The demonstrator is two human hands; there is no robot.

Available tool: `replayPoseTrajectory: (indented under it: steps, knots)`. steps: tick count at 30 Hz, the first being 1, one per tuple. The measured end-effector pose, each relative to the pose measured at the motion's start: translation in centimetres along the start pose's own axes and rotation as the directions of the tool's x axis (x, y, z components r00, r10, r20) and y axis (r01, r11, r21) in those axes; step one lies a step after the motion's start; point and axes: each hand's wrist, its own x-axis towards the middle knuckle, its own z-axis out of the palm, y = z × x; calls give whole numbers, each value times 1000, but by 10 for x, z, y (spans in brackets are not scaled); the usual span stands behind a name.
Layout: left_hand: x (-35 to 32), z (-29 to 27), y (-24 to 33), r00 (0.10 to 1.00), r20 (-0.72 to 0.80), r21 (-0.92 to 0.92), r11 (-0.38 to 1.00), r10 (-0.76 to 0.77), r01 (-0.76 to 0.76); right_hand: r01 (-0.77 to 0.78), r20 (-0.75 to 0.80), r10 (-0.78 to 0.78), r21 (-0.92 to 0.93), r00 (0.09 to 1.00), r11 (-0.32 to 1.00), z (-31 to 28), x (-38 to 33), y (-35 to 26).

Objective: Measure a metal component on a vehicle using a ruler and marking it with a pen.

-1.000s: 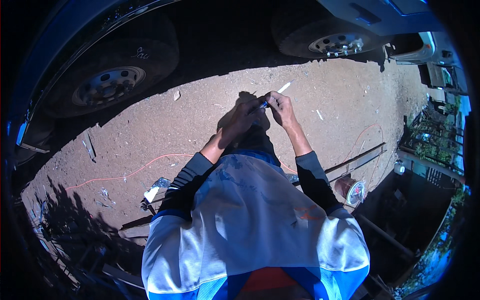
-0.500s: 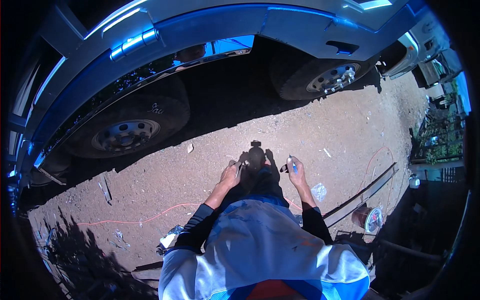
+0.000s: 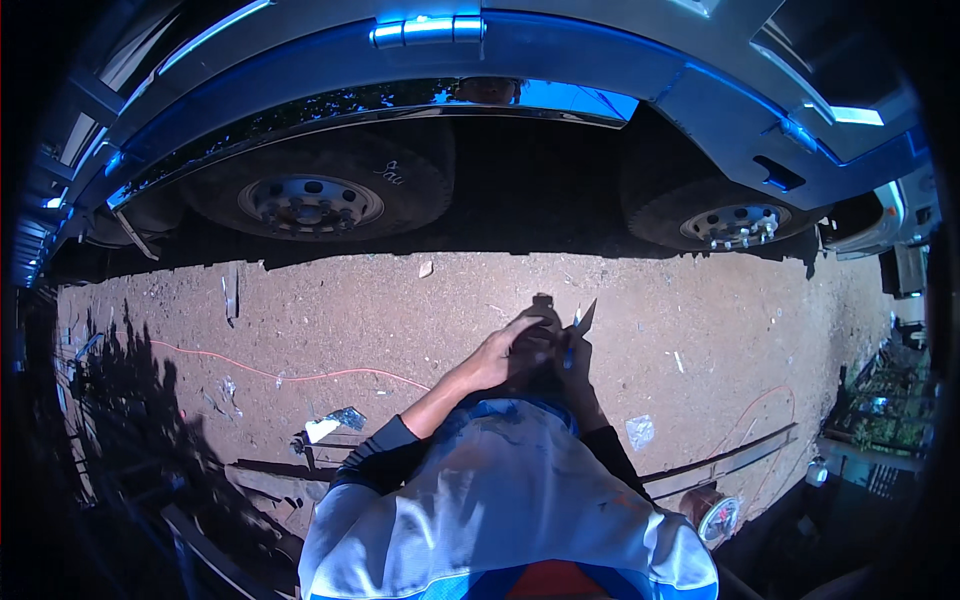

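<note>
My left hand (image 3: 497, 354) reaches across in front of my body, its fingers curled and close to my right hand. Shadow hides whether anything small sits between those fingers. My right hand (image 3: 573, 362), shaded, is closed around a slim blue-and-white pen-like tool (image 3: 569, 356). From the top of that same hand a dark pointed piece (image 3: 587, 318) sticks up; its kind I cannot make out. Both hands are above the ground in front of my waist, almost touching.
A large blue-grey vehicle (image 3: 560, 50) stands ahead, with a left wheel (image 3: 312, 205) and a right wheel (image 3: 735, 225). An orange cord (image 3: 330, 373) crosses the dirt ground. Clear plastic (image 3: 640, 432), a long metal bar (image 3: 735, 455) and a bucket (image 3: 717, 520) lie right.
My hands have come together from wide apart, the left moving right and across. The dark pointed piece now points upward. My view has turned, so the vehicle lies more level ahead.
</note>
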Motion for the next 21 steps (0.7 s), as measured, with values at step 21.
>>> replayPoseTrajectory:
  steps: [21]
  knots:
    - [95, 17, -262, 944, -317, 926, 186, -87, 328, -144, -70, 153, 115, 986, 983, -55, 45, -22]
